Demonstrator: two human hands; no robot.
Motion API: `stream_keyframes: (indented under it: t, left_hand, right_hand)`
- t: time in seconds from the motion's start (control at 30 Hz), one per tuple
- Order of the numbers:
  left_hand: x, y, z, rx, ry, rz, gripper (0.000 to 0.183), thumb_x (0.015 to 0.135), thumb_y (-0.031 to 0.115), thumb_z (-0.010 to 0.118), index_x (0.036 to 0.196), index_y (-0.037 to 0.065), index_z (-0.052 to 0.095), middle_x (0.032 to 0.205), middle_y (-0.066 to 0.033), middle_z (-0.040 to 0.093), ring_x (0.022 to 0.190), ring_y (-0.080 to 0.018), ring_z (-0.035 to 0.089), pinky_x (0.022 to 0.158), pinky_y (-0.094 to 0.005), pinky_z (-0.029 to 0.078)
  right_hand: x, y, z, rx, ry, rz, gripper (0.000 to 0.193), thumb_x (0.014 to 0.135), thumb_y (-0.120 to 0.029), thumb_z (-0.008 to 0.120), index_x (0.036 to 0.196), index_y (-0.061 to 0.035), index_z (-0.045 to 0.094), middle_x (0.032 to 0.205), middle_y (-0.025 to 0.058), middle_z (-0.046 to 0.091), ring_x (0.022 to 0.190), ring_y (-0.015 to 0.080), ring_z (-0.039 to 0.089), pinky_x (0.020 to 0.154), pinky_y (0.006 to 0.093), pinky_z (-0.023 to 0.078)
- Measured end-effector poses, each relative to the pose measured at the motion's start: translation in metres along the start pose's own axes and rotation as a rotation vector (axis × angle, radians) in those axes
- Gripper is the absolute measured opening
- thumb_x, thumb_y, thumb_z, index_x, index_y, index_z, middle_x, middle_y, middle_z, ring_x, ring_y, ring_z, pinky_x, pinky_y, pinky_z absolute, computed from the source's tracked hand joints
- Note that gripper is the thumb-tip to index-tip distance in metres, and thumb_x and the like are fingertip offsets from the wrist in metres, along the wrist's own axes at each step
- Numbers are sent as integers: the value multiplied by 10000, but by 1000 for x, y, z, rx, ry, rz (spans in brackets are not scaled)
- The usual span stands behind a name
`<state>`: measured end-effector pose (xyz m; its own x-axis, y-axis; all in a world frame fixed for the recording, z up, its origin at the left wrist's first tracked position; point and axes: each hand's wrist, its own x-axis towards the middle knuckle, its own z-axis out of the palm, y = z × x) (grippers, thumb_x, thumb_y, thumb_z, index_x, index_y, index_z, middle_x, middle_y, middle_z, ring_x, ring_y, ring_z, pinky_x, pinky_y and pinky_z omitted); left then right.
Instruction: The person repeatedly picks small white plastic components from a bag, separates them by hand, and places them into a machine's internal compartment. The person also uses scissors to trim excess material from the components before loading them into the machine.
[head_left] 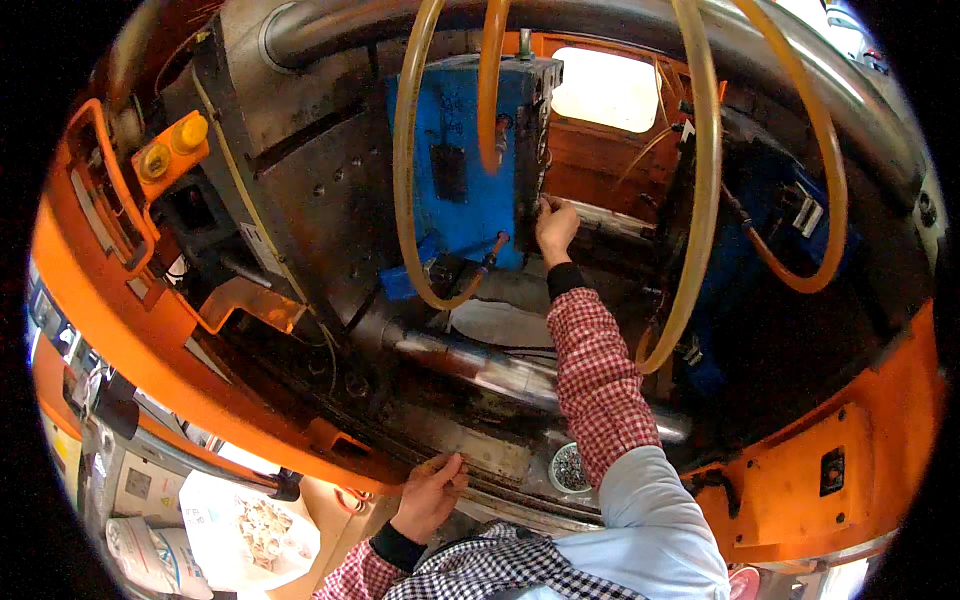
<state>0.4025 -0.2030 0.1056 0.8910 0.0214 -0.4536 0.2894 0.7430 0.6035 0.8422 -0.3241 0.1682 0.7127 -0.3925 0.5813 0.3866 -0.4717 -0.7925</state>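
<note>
My right hand [556, 228] reaches deep into an orange machine, its fingers closed together at the right-hand face of a blue mould block [465, 150]. Whatever those fingers may hold is too small to make out. Lower down, my left hand [430, 495] is by the machine's front edge, with thumb and fingers pinched together. Its fingertips hide anything between them. Near my right forearm, a small round bowl [570, 468] holds many tiny metal pieces. A second, darker blue mould half [775, 210] stands opposite, across the gap to the right.
Yellowish hoses [705, 200] loop down in front of both mould halves. A thick steel bar [480, 368] crosses below my right arm, and another bar [620, 22] runs overhead. At lower left, a white bag [215, 535] contains light brown pieces, beside a cardboard box [335, 520].
</note>
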Motion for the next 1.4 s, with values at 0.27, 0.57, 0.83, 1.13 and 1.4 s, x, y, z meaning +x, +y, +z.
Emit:
stream_keyframes:
  t: [0.27,0.57,0.83,1.13,1.4]
  left_hand:
    - [3,4,3,45,-21,-13,219,889,155,568,975,-46,541,785,-20,499,669,-82,434,573,-206,353]
    - [8,1,3,138,39,24,177,897,170,552,924,-4,535,762,-8,496,661,-81,433,583,-203,373]
    - [10,4,25,70,30,22,193,876,193,591,875,1,570,765,-8,513,661,-74,441,591,-188,381]
    - [45,5,42,3,-112,90,238,877,270,581,906,34,575,691,2,494,576,-88,421,514,-206,342]
    - [46,10,54,-57,-97,78,218,882,184,569,975,-13,578,892,-65,595,719,-120,485,609,-221,399]
  right_hand:
    - [-3,9,12,61,71,18,192,803,-137,614,897,20,674,862,219,643,820,340,622,741,391,470]
    - [-15,2,12,-131,65,-228,170,785,-60,576,900,49,637,971,201,599,877,346,583,764,385,458]
    - [5,12,-26,-175,-383,-124,251,728,4,484,932,63,618,1021,223,579,958,382,543,817,384,440]
    - [-184,-95,-198,175,-1095,-465,173,696,-147,711,763,7,668,698,165,620,612,285,606,580,339,476]
    - [-189,-85,-203,189,-887,-542,107,739,-110,649,785,-13,659,754,163,623,687,325,605,610,375,481]
